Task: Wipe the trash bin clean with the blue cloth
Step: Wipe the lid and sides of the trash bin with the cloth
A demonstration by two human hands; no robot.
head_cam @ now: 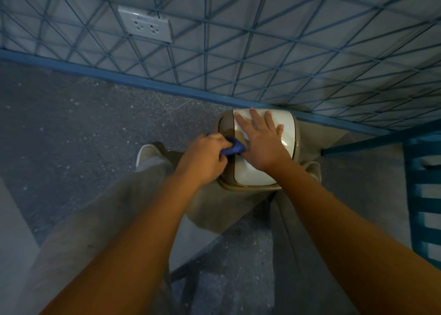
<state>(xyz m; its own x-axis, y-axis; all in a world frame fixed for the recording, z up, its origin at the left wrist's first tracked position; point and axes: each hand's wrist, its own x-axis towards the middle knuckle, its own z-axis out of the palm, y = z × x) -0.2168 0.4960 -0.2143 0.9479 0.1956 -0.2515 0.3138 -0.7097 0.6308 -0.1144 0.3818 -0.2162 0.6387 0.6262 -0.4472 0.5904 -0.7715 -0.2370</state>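
A small trash bin [225, 183] with a tan body and a white swing lid [253, 175] stands on the floor by the wall, between my feet. My right hand [261, 140] lies flat on the white lid with its fingers spread. My left hand [206, 158] grips a bunched blue cloth [235, 147] against the left edge of the lid, where the lid meets the tan rim. Most of the cloth is hidden inside my fist.
A grey wall with a blue line pattern and a white power socket [145, 25] rises just behind the bin. Blue slatted furniture [422, 195] stands at the right. Speckled grey floor [83, 114] spreads to the left. My beige trouser legs and a shoe [146, 153] flank the bin.
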